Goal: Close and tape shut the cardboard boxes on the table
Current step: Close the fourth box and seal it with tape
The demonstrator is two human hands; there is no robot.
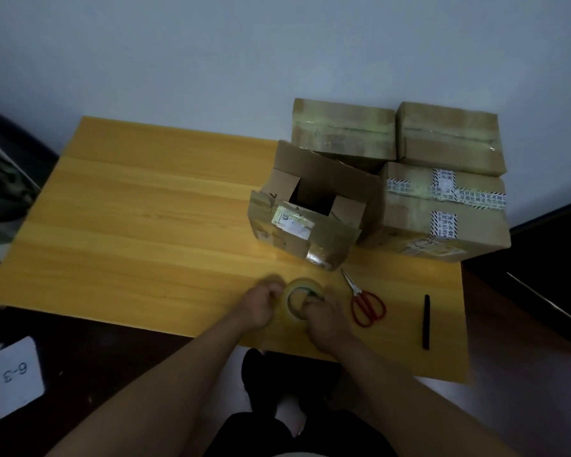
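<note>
1. A yellow wooden desk [145,209] is standing against a pale wall in a dim room, with dark floor showing around it.
2. Four cardboard boxes are sitting at the desk's far right: two taped boxes [396,133] at the back, a sealed box with printed tape [442,216] in front of them, and an open box [310,206] whose flaps are standing up, touching the sealed one.
3. The person is holding a roll of clear tape [298,301] over the near edge, well short of the open box.
4. The left hand [261,305] is gripping the roll's left side with curled fingers; the right hand [320,315] is curling its fingers [310,300] over the roll's right rim, apparently picking for the tape's free end.
5. Red-handled scissors [365,301] are lying just right of the hands, with a black stick [426,321] further right.
6. This looks like tape preparation; next, I reckon, the end needs peeling loose and the open box's flaps folding down before any strip goes across the seam.
</note>
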